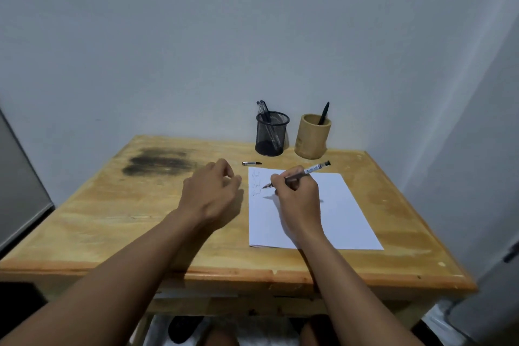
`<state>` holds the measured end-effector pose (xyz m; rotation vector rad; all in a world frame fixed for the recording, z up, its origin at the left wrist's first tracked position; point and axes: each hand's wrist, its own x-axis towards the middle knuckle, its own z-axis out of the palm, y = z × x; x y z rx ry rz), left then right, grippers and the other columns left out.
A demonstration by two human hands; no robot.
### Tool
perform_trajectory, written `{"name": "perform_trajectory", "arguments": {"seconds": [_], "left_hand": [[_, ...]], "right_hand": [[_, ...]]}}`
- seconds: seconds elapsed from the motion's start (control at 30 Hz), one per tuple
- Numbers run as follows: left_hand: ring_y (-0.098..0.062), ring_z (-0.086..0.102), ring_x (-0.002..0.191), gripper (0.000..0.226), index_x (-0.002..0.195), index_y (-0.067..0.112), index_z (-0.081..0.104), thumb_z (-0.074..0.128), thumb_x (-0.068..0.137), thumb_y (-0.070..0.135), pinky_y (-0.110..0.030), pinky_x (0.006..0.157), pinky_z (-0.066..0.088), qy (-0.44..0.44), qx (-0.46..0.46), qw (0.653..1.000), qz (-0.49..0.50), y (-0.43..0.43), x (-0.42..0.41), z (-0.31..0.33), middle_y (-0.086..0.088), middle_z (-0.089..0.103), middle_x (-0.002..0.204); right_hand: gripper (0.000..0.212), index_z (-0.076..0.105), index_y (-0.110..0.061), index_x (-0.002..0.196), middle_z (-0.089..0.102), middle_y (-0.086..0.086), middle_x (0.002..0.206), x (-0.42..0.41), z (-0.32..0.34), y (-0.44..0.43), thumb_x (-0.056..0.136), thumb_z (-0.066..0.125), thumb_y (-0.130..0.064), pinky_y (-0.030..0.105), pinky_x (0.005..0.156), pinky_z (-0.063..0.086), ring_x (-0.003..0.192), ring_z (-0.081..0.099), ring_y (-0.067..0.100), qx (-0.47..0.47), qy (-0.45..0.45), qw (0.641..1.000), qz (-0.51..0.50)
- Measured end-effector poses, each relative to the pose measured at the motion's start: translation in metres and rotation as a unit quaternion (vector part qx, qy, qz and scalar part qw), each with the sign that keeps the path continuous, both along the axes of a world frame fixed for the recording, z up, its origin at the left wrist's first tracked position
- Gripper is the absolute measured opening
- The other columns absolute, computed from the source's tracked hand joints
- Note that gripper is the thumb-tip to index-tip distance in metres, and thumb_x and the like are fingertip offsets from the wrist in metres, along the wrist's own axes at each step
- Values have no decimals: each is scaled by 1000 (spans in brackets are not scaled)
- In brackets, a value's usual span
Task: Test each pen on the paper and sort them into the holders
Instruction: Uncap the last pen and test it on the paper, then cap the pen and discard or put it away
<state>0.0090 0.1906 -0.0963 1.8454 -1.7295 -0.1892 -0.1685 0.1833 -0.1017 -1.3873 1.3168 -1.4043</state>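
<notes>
My right hand (297, 194) grips a clear-barrelled pen (311, 171), its tip just over the white paper (337, 213) beside three short scribbles at the sheet's upper left. My left hand (213, 191) hovers over the table left of the paper, fingers loosely curled, holding nothing. A pen cap (252, 163) lies on the table just beyond the paper. At the back stand a black mesh holder (271, 133) with two pens in it and a wooden holder (312, 136) with one black pen.
The wooden table (112, 219) has a dark scorch-like stain (157, 161) at its back left. Grey walls close in behind and to the right. A grey panel stands at the far left, and a dark shoe lies on the floor under the table.
</notes>
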Motion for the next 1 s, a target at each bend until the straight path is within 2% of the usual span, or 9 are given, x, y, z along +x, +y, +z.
{"name": "perform_trajectory", "arguments": {"seconds": [0.03,0.1,0.27,0.4,0.5,0.6,0.73,0.83,1.0], "left_hand": [[-22,57,93,19,93,30,52,45,88,47,-45,83,47,18,-23,1000,10,-13,2,1,6,65,100],[-22,60,94,17,98,29,58,47,91,40,-43,81,50,24,-24,999,9,-43,4,1,6,67,102],[-27,56,116,32,124,37,62,46,97,42,-49,98,44,-44,44,998,0,-96,1,-5,1,65,119],[-27,56,113,24,114,40,69,52,97,38,-45,92,42,-93,18,995,12,-105,-4,-9,3,66,114],[-24,60,107,15,104,35,70,60,93,33,-44,91,46,-36,-5,999,14,-97,-2,-7,8,71,106],[-20,63,98,11,98,31,67,63,88,27,-41,87,51,49,-14,998,-20,-78,1,-1,10,72,100],[-14,65,91,11,89,24,68,67,89,14,-29,75,50,122,-35,990,-65,-51,0,13,6,71,90],[-9,66,89,10,88,26,70,72,87,16,-22,72,46,135,-52,986,-81,-35,0,30,9,72,87],[1,66,86,16,83,31,70,73,86,16,-7,70,41,131,-80,982,-113,-12,-8,57,16,73,85]], "right_hand": [[13,62,-14,84,67,2,72,-1,-1,-1,92,68,-23,33,67,49,69,63,13,-3,-4,1000,4],[13,64,-15,84,70,0,73,-2,-3,-3,93,69,-23,30,67,49,71,65,11,-6,-3,1000,10],[11,68,-18,81,73,-10,74,-3,-8,-10,92,71,-21,26,70,51,76,67,2,-1,3,1000,19],[13,68,-20,81,72,-11,74,-2,-10,-12,92,69,-27,34,74,54,75,67,6,2,22,1000,22],[20,68,-22,78,72,-1,72,1,-9,-12,94,63,-35,42,73,56,77,69,15,14,20,1000,4],[15,67,-25,79,74,0,73,2,-8,-11,89,63,-36,44,71,56,77,70,18,25,2,1000,-5],[11,71,-23,82,76,-3,77,0,3,-8,91,70,-28,34,61,52,72,68,14,8,-47,999,-11],[10,73,-16,85,75,0,75,-6,24,-6,94,70,-18,23,55,53,70,67,8,1,-103,995,-4],[17,74,0,96,73,9,77,-20,51,-2,94,70,-17,23,55,53,70,65,14,43,-210,976,23]]}}
